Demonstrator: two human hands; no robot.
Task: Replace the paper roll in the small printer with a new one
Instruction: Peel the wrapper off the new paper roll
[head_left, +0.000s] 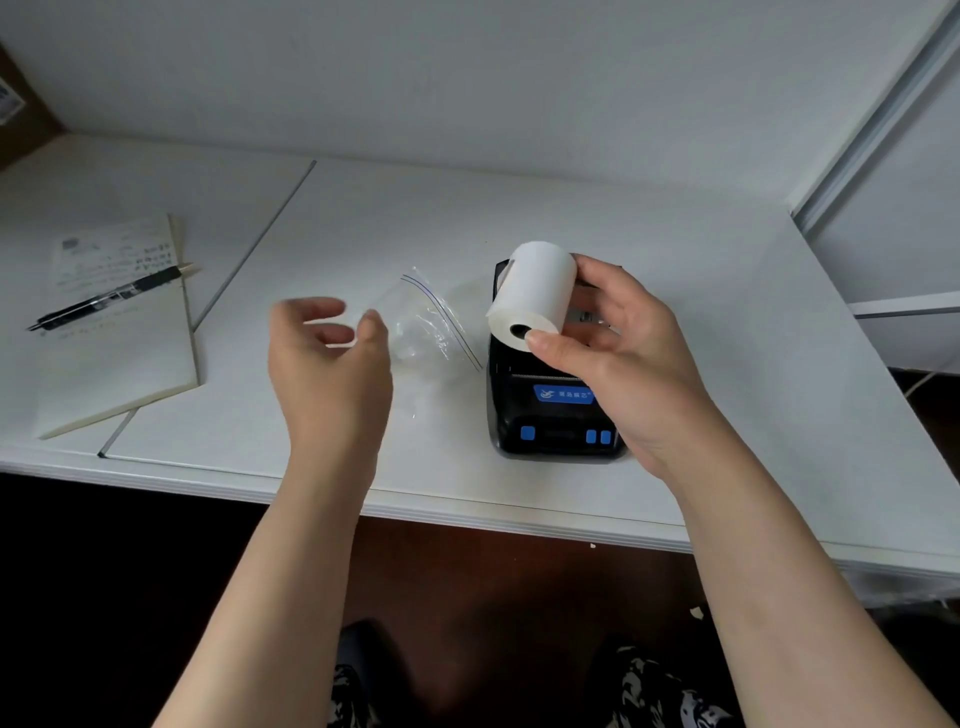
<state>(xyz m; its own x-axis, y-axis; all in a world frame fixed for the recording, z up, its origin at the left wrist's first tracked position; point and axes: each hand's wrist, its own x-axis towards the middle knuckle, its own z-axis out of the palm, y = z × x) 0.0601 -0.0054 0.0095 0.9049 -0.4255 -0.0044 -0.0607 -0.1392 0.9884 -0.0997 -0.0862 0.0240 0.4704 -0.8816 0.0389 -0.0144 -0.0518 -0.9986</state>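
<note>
Now the right hand (618, 364) grips a paper roll (532, 296) above the printer (550, 415); its blue label seems illegible; left hand (327, 358) spread.

The paper roll (532, 293) is white and full, with a dark hollow core facing the camera. It is held in the air, tilted, its far end higher, right above the printer (553, 410). The printer is small and black, with blue buttons and a blue label on its front, and stands on the white table, near its front edge.
</note>
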